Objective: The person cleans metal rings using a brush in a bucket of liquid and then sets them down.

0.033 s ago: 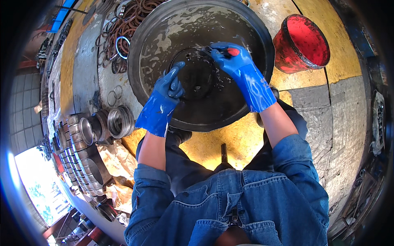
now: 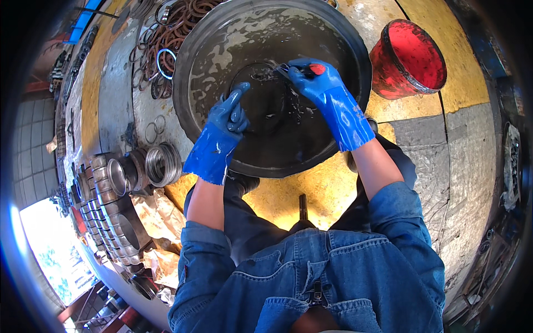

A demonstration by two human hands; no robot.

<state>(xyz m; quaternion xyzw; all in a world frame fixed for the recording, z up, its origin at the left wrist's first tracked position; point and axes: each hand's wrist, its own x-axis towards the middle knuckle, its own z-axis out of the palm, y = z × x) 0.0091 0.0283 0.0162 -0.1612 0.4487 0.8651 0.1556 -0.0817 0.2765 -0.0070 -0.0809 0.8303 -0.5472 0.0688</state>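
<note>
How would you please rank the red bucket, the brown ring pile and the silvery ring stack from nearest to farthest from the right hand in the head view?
1. Red bucket: right of the right hand, outside the basin.
2. Brown ring pile: beyond the basin's upper-left rim.
3. Silvery ring stack: lower left, beyond the left hand.

Piled metal rings (image 2: pixel 171 40) and cylinders (image 2: pixel 112 208) mark a workshop.

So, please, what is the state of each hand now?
Left hand: partly curled over the black basin; cannot tell if gripping.
Right hand: closed on a red-ended tool.
</note>
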